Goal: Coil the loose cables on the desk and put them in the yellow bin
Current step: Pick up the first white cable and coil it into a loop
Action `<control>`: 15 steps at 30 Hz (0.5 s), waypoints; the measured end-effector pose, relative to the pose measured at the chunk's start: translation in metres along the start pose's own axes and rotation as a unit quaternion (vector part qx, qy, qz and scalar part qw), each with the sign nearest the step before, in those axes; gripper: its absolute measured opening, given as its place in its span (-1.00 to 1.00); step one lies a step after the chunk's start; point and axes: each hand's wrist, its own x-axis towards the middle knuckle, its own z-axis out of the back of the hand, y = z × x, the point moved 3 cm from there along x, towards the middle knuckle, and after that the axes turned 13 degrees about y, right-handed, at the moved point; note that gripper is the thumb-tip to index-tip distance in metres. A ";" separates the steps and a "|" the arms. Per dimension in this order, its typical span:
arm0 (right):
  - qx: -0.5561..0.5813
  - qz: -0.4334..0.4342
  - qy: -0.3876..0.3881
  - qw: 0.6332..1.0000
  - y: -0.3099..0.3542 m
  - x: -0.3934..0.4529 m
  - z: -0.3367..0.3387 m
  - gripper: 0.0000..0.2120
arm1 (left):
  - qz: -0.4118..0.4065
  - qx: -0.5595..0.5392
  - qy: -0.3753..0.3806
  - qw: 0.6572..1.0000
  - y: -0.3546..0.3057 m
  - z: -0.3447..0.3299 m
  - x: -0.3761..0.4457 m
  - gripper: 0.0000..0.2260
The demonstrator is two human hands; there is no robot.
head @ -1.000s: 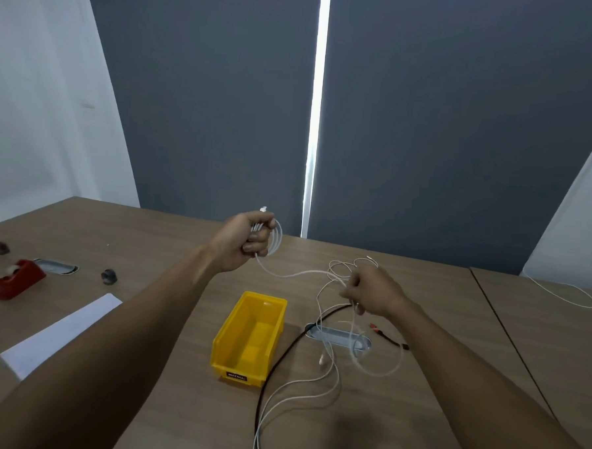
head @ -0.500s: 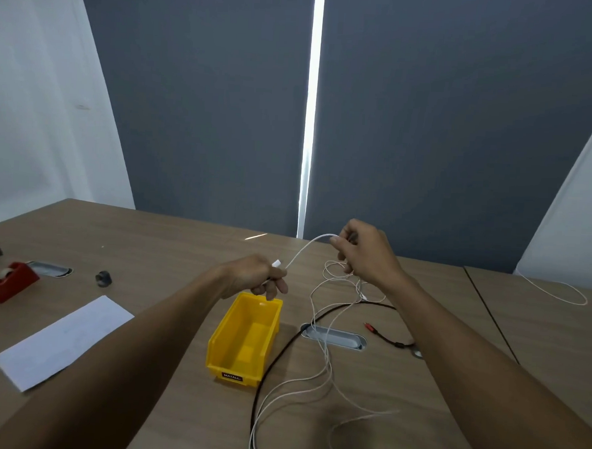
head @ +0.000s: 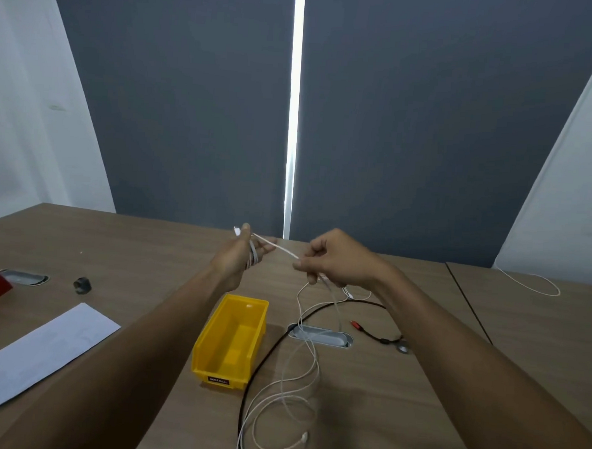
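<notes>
White cable (head: pixel 275 246) is gripped, partly wound, by the left hand (head: pixel 239 259) and pinched taut by the right hand (head: pixel 334 259), above the yellow bin (head: pixel 213 340).

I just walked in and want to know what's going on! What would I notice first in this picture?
First, the two hands held up above the desk: the left hand grips a few loops of white cable, and the right hand pinches the same cable, stretched between them. Next, the bright yellow bin below the left arm looks empty, with loose white and black cables sprawled just right of it.
</notes>
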 end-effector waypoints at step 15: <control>-0.066 -0.199 0.220 0.953 -0.108 -0.009 -0.043 -0.88 | -0.133 -0.260 -0.058 0.955 -0.070 0.030 -0.014 -0.85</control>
